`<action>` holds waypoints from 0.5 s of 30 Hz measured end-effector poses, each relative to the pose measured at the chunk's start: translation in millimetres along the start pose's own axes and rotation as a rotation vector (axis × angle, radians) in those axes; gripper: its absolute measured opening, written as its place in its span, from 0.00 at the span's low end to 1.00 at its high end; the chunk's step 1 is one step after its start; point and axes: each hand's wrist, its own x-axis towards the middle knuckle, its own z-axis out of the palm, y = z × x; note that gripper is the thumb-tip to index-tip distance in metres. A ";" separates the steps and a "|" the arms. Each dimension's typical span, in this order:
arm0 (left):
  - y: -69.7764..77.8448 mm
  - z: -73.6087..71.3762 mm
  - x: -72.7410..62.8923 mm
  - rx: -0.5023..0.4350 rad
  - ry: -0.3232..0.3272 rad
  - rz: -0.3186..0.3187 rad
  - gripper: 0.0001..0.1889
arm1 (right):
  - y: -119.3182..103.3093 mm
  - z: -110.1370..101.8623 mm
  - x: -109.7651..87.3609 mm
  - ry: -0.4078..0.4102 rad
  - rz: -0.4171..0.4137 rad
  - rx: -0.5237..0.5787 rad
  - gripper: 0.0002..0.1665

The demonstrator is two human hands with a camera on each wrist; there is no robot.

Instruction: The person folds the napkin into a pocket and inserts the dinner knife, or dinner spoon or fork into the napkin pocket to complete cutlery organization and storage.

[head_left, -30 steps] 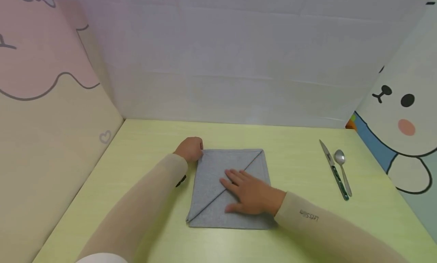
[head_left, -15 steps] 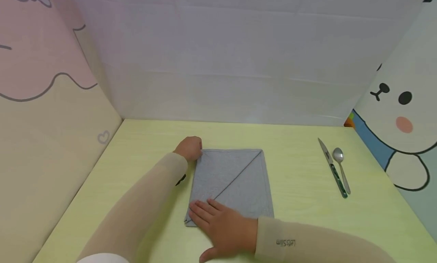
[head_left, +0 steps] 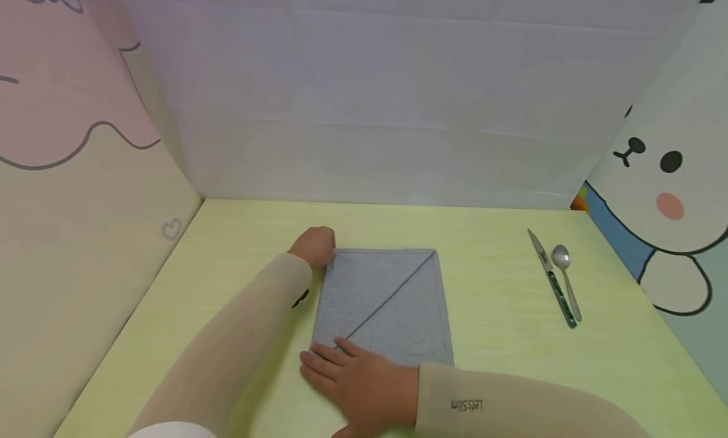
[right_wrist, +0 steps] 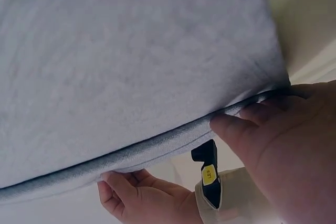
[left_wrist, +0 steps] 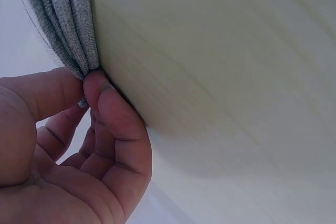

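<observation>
A grey cloth (head_left: 375, 299), folded into a square with a diagonal seam across its top, lies flat on the table. My left hand (head_left: 316, 247) pinches its far left corner between thumb and fingers; in the left wrist view the stacked layers of the cloth (left_wrist: 65, 19) gather at the fingertips. My right hand (head_left: 364, 384) lies spread, palm down, over the near left corner, which it hides. In the right wrist view the fingers (right_wrist: 231, 129) of that hand lie along the folded edge, with the left hand (right_wrist: 152, 198) farther along it.
To the right on the pale yellow-green table (head_left: 489, 267) lie a table knife (head_left: 553, 280) with a dark green patterned handle and a metal spoon (head_left: 565, 277) beside it. A white back wall (head_left: 370, 109) and printed side panels (head_left: 85, 236) enclose the table.
My right hand has slid from the middle of the cloth toward me and left, to the near left corner. The left hand keeps its pinch at the far left corner.
</observation>
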 end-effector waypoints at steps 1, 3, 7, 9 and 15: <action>0.0 0.3 0.1 0.001 0.000 -0.001 0.02 | -0.1 -0.2 -0.1 -0.005 -0.005 0.006 0.61; 0.1 0.7 0.0 -0.003 -0.002 -0.004 0.02 | -0.3 -0.7 -0.3 -0.012 -0.010 0.011 0.61; 1.6 0.5 -1.0 -0.022 -0.004 -0.014 0.02 | -0.9 -3.0 -0.3 -0.017 -0.004 0.023 0.59; 2.1 -0.8 -2.5 -0.045 -0.008 -0.025 0.02 | -1.2 -6.4 0.4 -0.007 0.001 0.015 0.57; -2.7 -4.5 -5.2 -0.144 -0.020 -0.045 0.03 | 3.1 -24.6 12.6 0.094 0.005 -0.019 0.45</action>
